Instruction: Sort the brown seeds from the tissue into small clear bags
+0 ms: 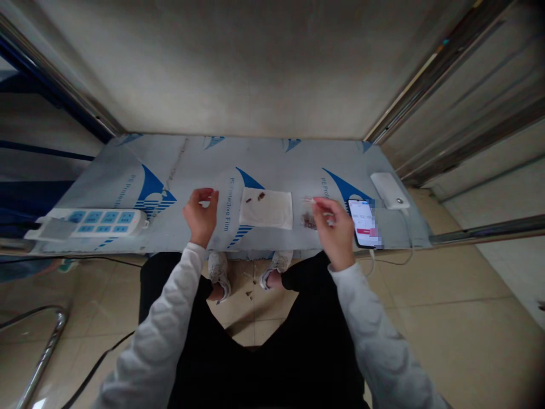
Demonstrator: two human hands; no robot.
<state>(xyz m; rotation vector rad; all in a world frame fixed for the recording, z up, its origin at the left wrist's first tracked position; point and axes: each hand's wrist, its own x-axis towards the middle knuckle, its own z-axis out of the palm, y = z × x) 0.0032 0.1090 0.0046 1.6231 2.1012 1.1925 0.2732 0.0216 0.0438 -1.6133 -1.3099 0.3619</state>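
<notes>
My left hand [201,215] is over the table, left of a white cloth or paper sheet [272,213]. Its thumb and fingers curl together in a pinch, and anything between them is too small to make out. Two small dark brown pieces [261,196] lie on the white sheet near its upper left. To the sheet's right, my right hand [335,230] pinches the upper edge of a small clear plastic bag [308,211]. Dark reddish-brown bits show in the lower part of the bag.
A lit phone [361,223] lies right of my right hand, with a white power bank [389,190] and cable beyond it. A white power strip [106,221] sits at the left. Blue-printed film covers the table [200,156], which meets a wall panel [242,68] behind.
</notes>
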